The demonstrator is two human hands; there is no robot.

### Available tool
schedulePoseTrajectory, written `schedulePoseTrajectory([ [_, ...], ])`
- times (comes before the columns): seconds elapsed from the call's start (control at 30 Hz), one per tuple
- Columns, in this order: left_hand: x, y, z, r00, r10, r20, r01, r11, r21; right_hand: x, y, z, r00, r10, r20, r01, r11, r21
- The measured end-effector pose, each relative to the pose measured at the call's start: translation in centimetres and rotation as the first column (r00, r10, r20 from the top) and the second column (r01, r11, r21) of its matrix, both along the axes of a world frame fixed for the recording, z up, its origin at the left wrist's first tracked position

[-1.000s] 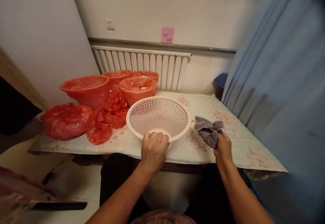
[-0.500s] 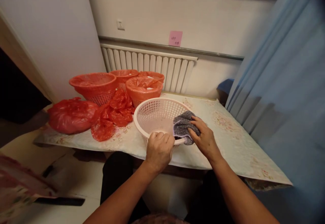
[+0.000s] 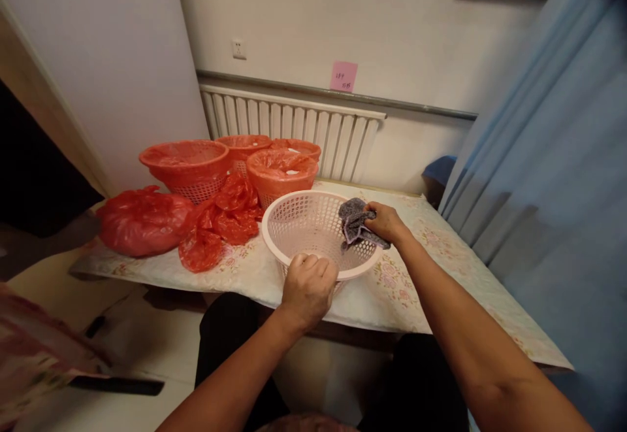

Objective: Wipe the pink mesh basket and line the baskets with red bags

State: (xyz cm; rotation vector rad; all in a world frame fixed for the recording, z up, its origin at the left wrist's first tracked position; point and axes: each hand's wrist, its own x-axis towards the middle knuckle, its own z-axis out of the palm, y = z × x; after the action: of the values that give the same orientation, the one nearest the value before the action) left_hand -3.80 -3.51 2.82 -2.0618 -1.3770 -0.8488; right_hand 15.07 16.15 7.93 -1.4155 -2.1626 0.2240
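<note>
A pale pink perforated plastic basket (image 3: 274, 239) stands on the cloth-covered table in front of me. My left hand (image 3: 309, 289) is closed around the near part of its rim. In my right hand (image 3: 386, 223) a grey cloth (image 3: 353, 216) with a light purple edge is bunched up, resting at the basket's right rim and hanging partly inside. The fingertips of the right hand are partly hidden by the cloth.
Several red baskets (image 3: 196, 187) lined with red plastic bags stand at the back left. A stuffed red bag (image 3: 144, 223) and crumpled red bags (image 3: 220, 216) lie before them. The flowered tablecloth (image 3: 443, 268) extends right toward a blue curtain (image 3: 533, 157). A radiator (image 3: 289, 121) is behind.
My right hand has moved from the near-right rim to the far-right rim, and the cloth has gone from draped under spread fingers to bunched in the grip. The left hand keeps its hold.
</note>
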Motion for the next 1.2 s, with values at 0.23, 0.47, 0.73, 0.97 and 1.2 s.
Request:
schedulePoseTrajectory([
  [0.23, -4.3, 0.9, 1.1, 0.999, 0.035, 0.012, -0.033, 0.989, -0.147, 2.4, -5.1, -0.5, 0.975, -0.161, -0.151, 0.164, 0.986, 0.006],
  [0.47, 1.3, 0.1, 0.2, 0.993, 0.077, 0.086, -0.068, 0.992, -0.11, 3.6, -8.9, -1.2, 0.98, -0.193, -0.041, 0.196, 0.972, 0.126],
  [0.73, 4.9, 1.8, -0.3, 0.995, -0.049, 0.083, 0.053, 0.998, -0.046, 4.9, -5.9, -1.6, 0.968, -0.195, 0.159, 0.164, 0.969, 0.186],
  [0.97, 1.7, 3.7, -0.6, 0.983, -0.121, 0.137, 0.122, 0.993, -0.001, 4.6, 1.6, -0.1, 0.965, -0.097, 0.245, 0.07, 0.99, 0.119],
  [1.2, -0.8, 4.6, -0.4, 0.978, -0.143, 0.154, 0.156, 0.985, -0.07, -0.4, 8.3, 1.2, 0.941, 0.094, 0.324, -0.134, 0.986, 0.103],
])
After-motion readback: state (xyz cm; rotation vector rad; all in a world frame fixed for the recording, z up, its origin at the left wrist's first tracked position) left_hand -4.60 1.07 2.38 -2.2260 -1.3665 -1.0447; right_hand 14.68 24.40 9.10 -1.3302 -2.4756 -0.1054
